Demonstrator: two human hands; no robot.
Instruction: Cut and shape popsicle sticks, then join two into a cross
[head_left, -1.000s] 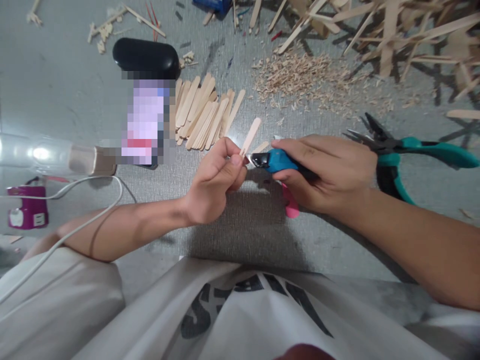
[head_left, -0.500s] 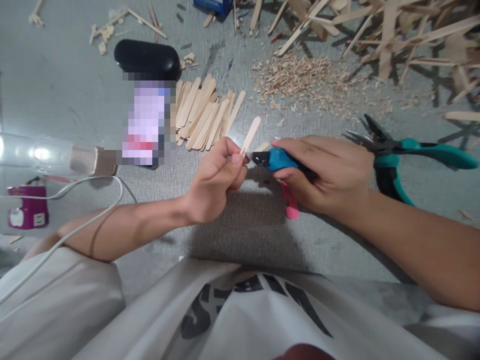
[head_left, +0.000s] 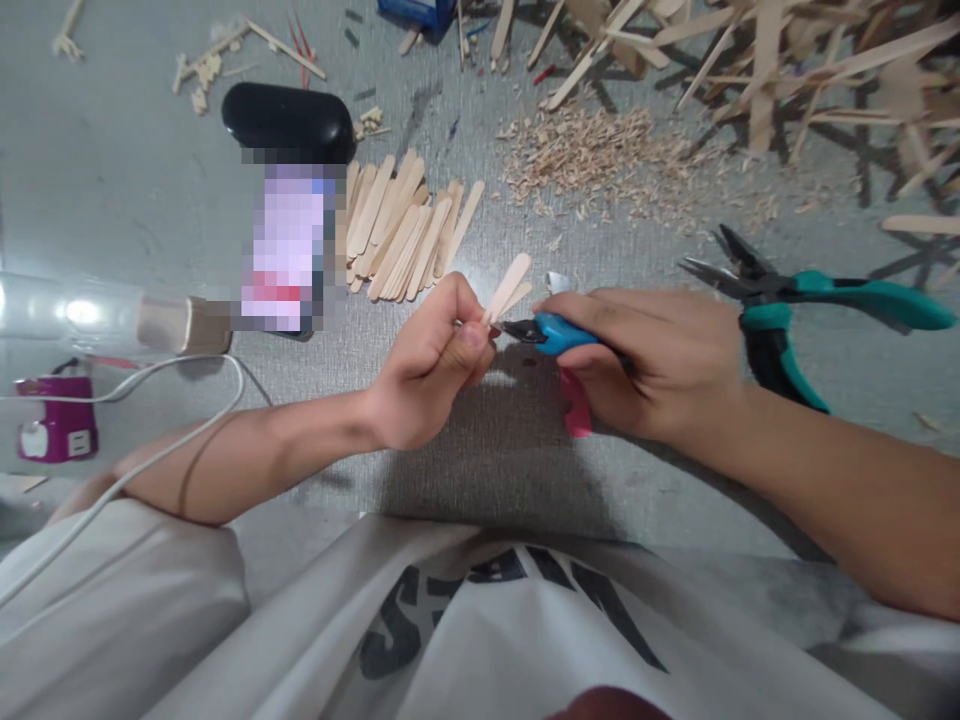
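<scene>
My left hand (head_left: 442, 365) is closed, pinching a wooden craft stick (head_left: 511, 282) by its lower end between thumb and forefinger. A narrower wooden strip (head_left: 517, 296) fans out beside the stick, and fingers hide where the two meet. My right hand (head_left: 645, 350) is wrapped round small blue-handled cutters (head_left: 562, 334). The dark jaws point left, right at the stick's lower end by my left thumb; whether they touch it, I cannot tell. A pink flat piece (head_left: 576, 405) lies partly under my right hand.
Several craft sticks (head_left: 405, 235) lie piled beyond my left hand, beside a phone (head_left: 285, 240) and black case (head_left: 289, 118). Wood shavings (head_left: 585, 155) and a stick heap (head_left: 795, 80) spread at the back. Teal-handled pliers (head_left: 780, 290) lie right; a white cable (head_left: 238, 385) crosses left.
The cutters have turned slightly and their jaws sit lower, by the stick's base. The stick leans further right, and the narrower strip now shows directly beside it.
</scene>
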